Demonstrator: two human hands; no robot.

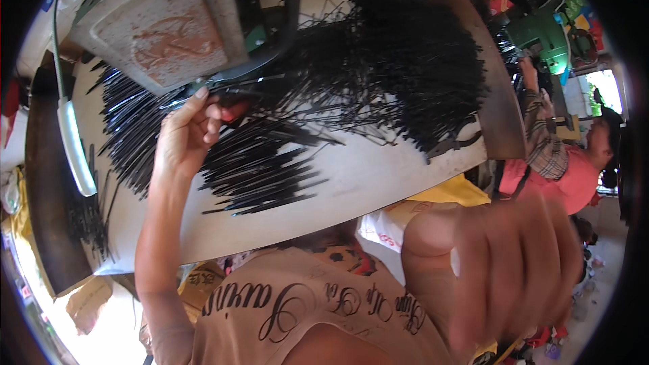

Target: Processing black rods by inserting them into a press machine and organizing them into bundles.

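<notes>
My left hand (186,132) is raised under the lower edge of a worn grey machine head (172,37). Its thumb and fingers are pinched together, and what lies between them is too small to make out. A small red part (235,111) shows beside the fingertips. Thin black strips (260,162) lie in a bundle just below and around this hand. My right hand (510,263) is large and close to the camera at the lower right, off the table. Motion smears its fingers, and I see nothing in it for certain.
A big heap of black strips (419,61) covers the far right of the pale tabletop (358,179). A white tube lamp (78,149) hangs at the left. Yellow cloth (453,191) lies by the front edge. Another person (564,169) works at a green machine (537,40) on the right.
</notes>
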